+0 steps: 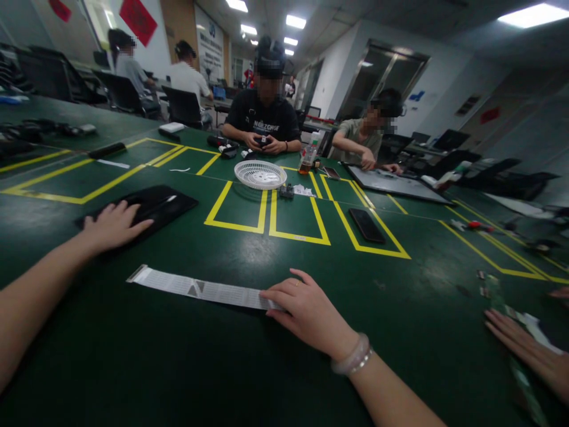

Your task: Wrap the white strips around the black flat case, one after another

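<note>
My left hand (116,224) lies with spread fingers on a flat black pouch (162,204) at the left of the green table. A long white printed strip (173,283) stretches across the table in front of me, its darker end at the left. At its right end my right hand (297,301) has its fingers closed on the strip, thumb below and index finger above, with another finger raised. A ring and a bracelet show on that hand and wrist.
Yellow tape outlines mark the green table (249,362). Beyond the strip are a white basket (260,175), a bottle (307,155), and a black phone (367,225). Two people work across the table, one at a large grey panel (395,182). Another person's hand (518,338) rests at the right.
</note>
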A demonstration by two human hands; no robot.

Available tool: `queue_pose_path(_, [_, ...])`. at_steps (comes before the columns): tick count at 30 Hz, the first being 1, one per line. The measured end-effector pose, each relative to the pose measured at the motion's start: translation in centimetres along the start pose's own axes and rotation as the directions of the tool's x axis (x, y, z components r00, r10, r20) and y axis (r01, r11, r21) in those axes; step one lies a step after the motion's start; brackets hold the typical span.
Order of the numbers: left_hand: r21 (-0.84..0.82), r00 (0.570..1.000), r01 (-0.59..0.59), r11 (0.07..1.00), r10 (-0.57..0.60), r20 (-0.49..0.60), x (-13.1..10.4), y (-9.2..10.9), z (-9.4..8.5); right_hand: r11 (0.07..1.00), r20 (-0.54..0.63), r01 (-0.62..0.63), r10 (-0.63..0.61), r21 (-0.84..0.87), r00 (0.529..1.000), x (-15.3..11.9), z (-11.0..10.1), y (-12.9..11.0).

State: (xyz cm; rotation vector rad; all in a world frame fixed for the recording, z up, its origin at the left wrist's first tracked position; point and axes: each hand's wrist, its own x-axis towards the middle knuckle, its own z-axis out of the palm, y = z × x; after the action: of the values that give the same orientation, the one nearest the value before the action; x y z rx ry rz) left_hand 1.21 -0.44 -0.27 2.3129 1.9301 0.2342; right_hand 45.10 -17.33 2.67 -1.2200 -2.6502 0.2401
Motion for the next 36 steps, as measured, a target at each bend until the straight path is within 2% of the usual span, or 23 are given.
queue_pose_path(3, [0.005,0.996,-0.065,0.998,0.065,0.063,0.3,4.6,1.6,1.0,-0.002,0.021,-0.021,0.001,1.0,0.0,0.0,0.0])
queue_pose_path(6, [-0.006,0.965,-0.226,0.974,0.224,0.139,-0.1,8.9,2.7,0.999,-0.011,0.05,-0.05,-0.004,0.999,0.1,0.0,0.0])
queue_pose_path(9, [-0.054,0.877,-0.442,0.895,0.444,0.183,-1.5,12.4,3.2,0.997,-0.031,0.076,-0.077,-0.023,0.997,0.1,-0.1,0.0])
queue_pose_path(12, [-0.105,0.782,-0.587,0.803,0.596,0.185,-3.1,14.4,3.3,0.994,-0.051,0.098,-0.1,-0.042,0.994,0.1,0.0,0.1])
queue_pose_path(14, [-0.146,0.744,-0.621,0.77,0.638,0.197,-3.6,15.0,3.0,0.994,-0.062,0.096,-0.099,-0.053,0.993,0.0,0.0,0.1])
queue_pose_path(16, [-0.206,0.731,-0.615,0.761,0.649,0.213,-3.8,15.2,2.4,0.995,-0.069,0.082,-0.086,-0.064,0.994,0.0,0.1,0.2])
queue_pose_path(19, [-0.268,0.744,-0.572,0.775,0.628,0.229,-3.8,15.1,1.5,0.996,-0.075,0.046,-0.052,-0.077,0.996,0.0,0.2,0.3])
queue_pose_path(22, [-0.255,0.748,-0.579,0.775,0.629,0.212,-3.9,14.8,1.3,0.995,-0.091,-0.001,-0.009,-0.103,0.996,0.0,0.3,0.4])
queue_pose_path(25, [-0.22,0.746,-0.601,0.768,0.638,0.189,-3.9,14.7,1.8,0.99,-0.111,-0.049,0.034,-0.135,0.993,0.1,0.4,0.5])
queue_pose_path(31, [-0.167,0.789,-0.576,0.8,0.597,0.141,-3.8,14.8,3.0,0.983,-0.135,-0.098,0.077,-0.156,0.988,0.2,0.5,0.7])
queue_pose_path(36, [-0.159,0.786,-0.586,0.794,0.605,0.126,-3.8,14.7,3.4,0.98,-0.124,-0.106,0.085,-0.171,0.989,0.3,0.4,0.4])
